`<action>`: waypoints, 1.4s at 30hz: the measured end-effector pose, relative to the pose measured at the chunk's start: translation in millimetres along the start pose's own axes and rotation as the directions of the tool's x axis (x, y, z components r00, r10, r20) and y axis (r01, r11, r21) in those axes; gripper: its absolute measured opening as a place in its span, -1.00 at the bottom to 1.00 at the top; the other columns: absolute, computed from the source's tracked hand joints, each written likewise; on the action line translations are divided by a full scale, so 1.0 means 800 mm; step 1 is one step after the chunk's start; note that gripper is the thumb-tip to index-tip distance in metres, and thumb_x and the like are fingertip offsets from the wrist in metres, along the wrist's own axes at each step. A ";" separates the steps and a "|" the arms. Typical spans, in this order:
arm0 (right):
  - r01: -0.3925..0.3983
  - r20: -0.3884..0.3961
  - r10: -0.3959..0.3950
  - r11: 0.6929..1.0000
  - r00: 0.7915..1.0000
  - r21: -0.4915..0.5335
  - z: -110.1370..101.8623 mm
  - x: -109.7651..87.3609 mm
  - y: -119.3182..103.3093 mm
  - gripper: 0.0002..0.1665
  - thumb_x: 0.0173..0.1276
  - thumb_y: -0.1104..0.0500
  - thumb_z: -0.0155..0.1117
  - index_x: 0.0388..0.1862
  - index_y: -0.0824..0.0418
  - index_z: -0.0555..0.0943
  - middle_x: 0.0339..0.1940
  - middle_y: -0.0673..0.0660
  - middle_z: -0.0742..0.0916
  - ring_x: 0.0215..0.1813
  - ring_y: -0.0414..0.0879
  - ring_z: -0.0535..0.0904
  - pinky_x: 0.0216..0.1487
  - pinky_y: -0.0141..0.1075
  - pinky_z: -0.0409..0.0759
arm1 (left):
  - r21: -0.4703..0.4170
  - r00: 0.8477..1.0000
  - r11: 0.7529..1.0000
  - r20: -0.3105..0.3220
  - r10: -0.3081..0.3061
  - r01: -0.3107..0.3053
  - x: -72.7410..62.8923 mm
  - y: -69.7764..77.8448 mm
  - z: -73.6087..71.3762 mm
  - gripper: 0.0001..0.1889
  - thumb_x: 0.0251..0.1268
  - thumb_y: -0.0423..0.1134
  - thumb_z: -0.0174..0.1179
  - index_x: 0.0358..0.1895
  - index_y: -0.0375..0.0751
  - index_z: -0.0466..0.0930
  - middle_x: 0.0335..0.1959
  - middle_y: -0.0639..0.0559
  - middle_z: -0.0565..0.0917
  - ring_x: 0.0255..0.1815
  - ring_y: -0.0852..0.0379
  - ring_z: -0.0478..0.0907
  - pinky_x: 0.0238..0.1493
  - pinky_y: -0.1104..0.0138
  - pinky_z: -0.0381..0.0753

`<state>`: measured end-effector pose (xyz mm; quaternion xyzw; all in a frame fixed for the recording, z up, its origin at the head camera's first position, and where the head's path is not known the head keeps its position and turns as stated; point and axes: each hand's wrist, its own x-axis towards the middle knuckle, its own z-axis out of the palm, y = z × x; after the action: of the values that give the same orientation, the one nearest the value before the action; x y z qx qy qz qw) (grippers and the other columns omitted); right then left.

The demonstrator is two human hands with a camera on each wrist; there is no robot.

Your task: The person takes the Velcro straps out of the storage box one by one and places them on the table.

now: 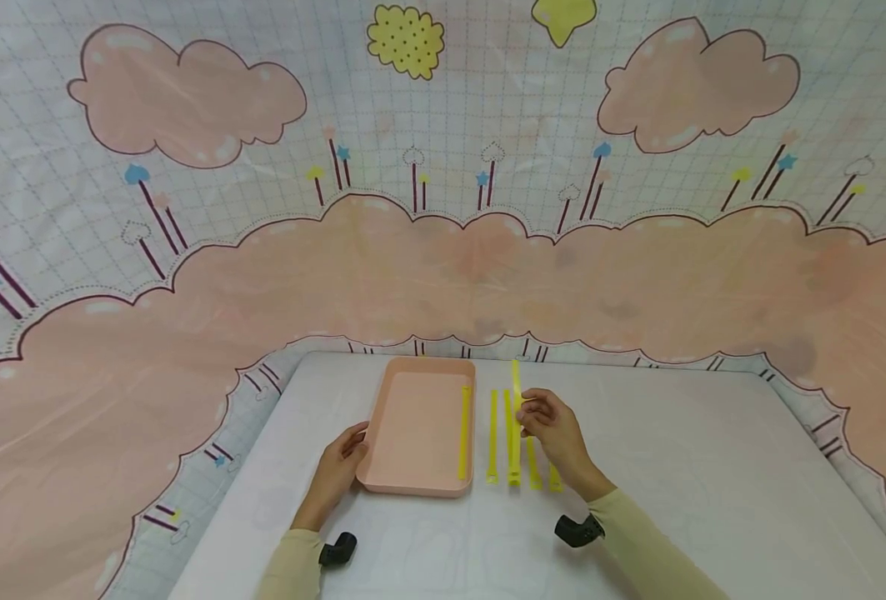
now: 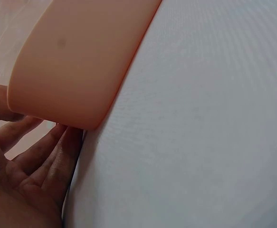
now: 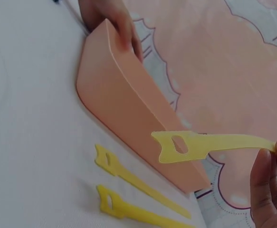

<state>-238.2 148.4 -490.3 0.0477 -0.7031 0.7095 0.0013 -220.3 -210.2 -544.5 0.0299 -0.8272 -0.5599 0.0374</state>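
A shallow pink tray [image 1: 412,425] lies on the white table. My left hand [image 1: 340,467] holds its left side, thumb at the rim and the other fingers by the outer wall in the left wrist view. Just right of the tray, my right hand [image 1: 555,425] pinches a yellow hook-and-loop cable tie [image 3: 214,145], raised above the table with its slotted head pointing away from the fingers. One yellow tie [image 1: 464,433] rests inside the tray along the right wall. Several more ties [image 1: 493,437] lie side by side on the table, some partly hidden beneath the right hand.
The white tabletop [image 1: 713,467] stretches to both sides of the tray. Behind it hangs a cloth [image 1: 488,275] printed with pink clouds and stars. A black device [image 1: 579,531] is worn at the right wrist, another [image 1: 339,550] at the left.
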 end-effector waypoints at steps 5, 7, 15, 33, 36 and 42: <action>-0.008 -0.021 0.008 1.000 1.000 -0.018 -0.012 -0.003 -0.001 -0.55 0.35 0.38 0.25 0.19 0.41 0.42 -0.21 0.06 0.61 -0.24 -0.18 0.62 -0.23 -0.38 0.66 | -0.014 1.000 1.000 0.013 0.003 -0.002 0.000 0.001 -0.001 -0.56 0.44 -0.40 0.05 0.35 -0.31 0.41 0.21 -0.39 0.56 0.24 -0.22 0.52 0.23 0.13 0.54; -0.011 -0.032 0.011 1.000 0.999 -0.005 -0.017 -0.003 -0.001 -0.55 0.35 0.39 0.25 0.19 0.42 0.42 -0.21 0.05 0.60 -0.22 -0.17 0.62 -0.24 -0.38 0.66 | -0.019 1.000 1.000 0.018 0.006 -0.006 0.000 0.001 -0.001 -0.56 0.44 -0.41 0.05 0.35 -0.31 0.40 0.21 -0.39 0.55 0.25 -0.23 0.52 0.23 0.13 0.54; -0.042 -0.066 0.042 0.999 0.997 0.000 -0.038 -0.006 0.001 -0.53 0.33 0.38 0.27 0.19 0.40 0.41 -0.24 -0.04 0.61 -0.25 -0.23 0.61 -0.23 -0.38 0.66 | -0.009 1.000 1.000 0.016 0.002 -0.002 0.002 -0.002 0.000 -0.56 0.44 -0.41 0.05 0.35 -0.29 0.42 0.21 -0.37 0.56 0.25 -0.21 0.52 0.25 0.10 0.53; -0.186 -0.116 0.170 0.972 0.979 -0.144 -0.088 -0.013 0.018 -0.53 0.38 0.33 0.23 0.25 0.32 0.42 -0.19 0.02 0.66 -0.23 -0.28 0.62 -0.18 -0.38 0.68 | 0.000 1.000 1.000 0.026 -0.010 0.010 -0.001 0.002 -0.001 -0.55 0.44 -0.38 0.06 0.36 -0.28 0.40 0.22 -0.35 0.55 0.24 -0.18 0.51 0.25 0.10 0.51; -0.198 -0.107 0.182 0.967 0.977 -0.158 -0.094 -0.013 0.020 -0.52 0.41 0.32 0.20 0.27 0.32 0.40 -0.15 0.06 0.65 -0.22 -0.28 0.62 -0.17 -0.38 0.68 | 0.009 1.000 1.000 0.022 -0.010 0.010 0.000 0.000 -0.001 -0.56 0.45 -0.38 0.06 0.36 -0.27 0.41 0.22 -0.35 0.56 0.23 -0.18 0.52 0.25 0.10 0.52; -0.210 -0.076 0.199 0.958 0.977 -0.193 -0.103 -0.006 0.027 -0.53 0.41 0.31 0.18 0.27 0.35 0.39 -0.15 0.09 0.65 -0.20 -0.21 0.58 -0.17 -0.37 0.67 | 0.009 1.000 1.000 0.009 -0.013 0.013 0.001 -0.002 -0.003 -0.57 0.45 -0.37 0.05 0.35 -0.27 0.42 0.21 -0.35 0.57 0.23 -0.19 0.52 0.21 0.17 0.54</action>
<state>-240.4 230.9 -513.2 -0.0455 -0.7718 0.6324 -0.0478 -220.9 -212.8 -544.8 0.0327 -0.8296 -0.5567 0.0297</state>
